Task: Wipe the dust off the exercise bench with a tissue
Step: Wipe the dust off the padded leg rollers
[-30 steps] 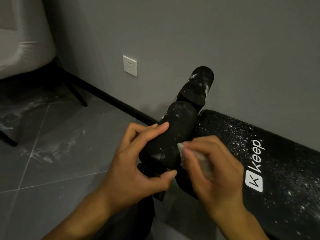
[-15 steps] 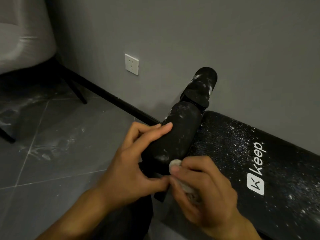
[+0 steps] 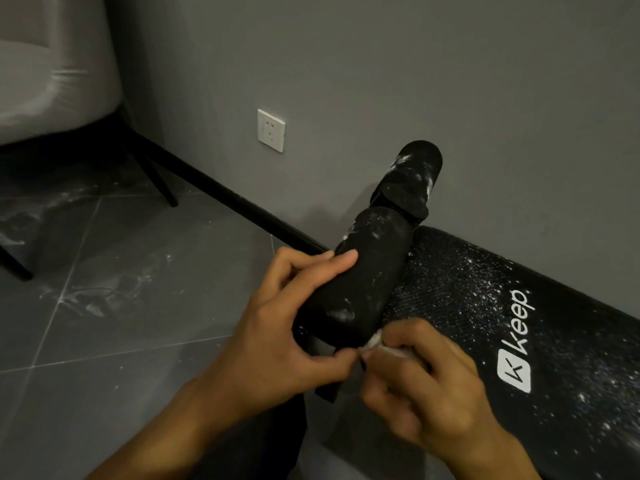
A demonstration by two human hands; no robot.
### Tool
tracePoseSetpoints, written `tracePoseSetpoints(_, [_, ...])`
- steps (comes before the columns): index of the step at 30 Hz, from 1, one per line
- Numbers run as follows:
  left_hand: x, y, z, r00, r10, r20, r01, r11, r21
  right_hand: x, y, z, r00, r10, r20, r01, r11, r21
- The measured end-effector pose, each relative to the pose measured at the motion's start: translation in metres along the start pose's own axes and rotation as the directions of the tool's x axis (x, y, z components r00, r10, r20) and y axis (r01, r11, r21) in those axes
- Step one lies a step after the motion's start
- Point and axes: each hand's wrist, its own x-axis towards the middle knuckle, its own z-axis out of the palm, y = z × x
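Two hands on show, the left hand [image 3: 277, 348] and the right hand [image 3: 426, 386], both at the end of the one bench pad [image 3: 467, 289]. One tissue [image 3: 375, 342] there too. Two foam rollers at that same end: near roller [image 3: 360, 278], far roller [image 3: 412, 178]. One wall socket [image 3: 271, 130] beyond the pad, and one chair [image 3: 52, 81] farther left.

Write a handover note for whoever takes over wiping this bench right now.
Hands: the left hand grips the near roller, steadying it. The right hand pinches the tissue against that roller's near end.
Done: nothing looks fully clean; white smears show on the near roller.
Left: finish this roller, then wipe the far roller and the pad, both speckled with dust.
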Motion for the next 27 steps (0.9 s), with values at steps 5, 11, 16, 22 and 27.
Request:
tracePoseSetpoints(5, [-0.002, -0.001, 0.001, 0.999, 0.008, -0.032, -0.009, 1.0, -0.013, 0.009, -0.018, -0.003, 0.977, 0.12, -0.177, -0.101, 0.989, 0.11])
tracePoseSetpoints(11, [-0.004, 0.001, 0.003, 0.998, 0.004, -0.06, -0.006, 1.0, -0.023, 0.009, -0.009, -0.004, 0.963, 0.239, -0.121, -0.227, 0.968, 0.105])
tracePoseSetpoints(16, [-0.006, 0.004, 0.003, 0.998, -0.008, -0.066, 0.006, 1.0, -0.028, 0.031, -0.033, -0.007, 0.953, 0.27, -0.141, -0.251, 0.958, 0.14])
tracePoseSetpoints(22, [-0.008, 0.005, 0.006, 0.997, -0.015, -0.072, 0.014, 1.0, -0.017, 0.03, -0.009, -0.009, 0.924, 0.345, -0.163, -0.341, 0.939, 0.05])
tracePoseSetpoints(27, [-0.007, 0.003, 0.009, 0.996, -0.015, -0.088, 0.011, 0.999, -0.045, 0.027, -0.024, -0.005, 0.976, 0.201, -0.09, -0.187, 0.973, 0.137])
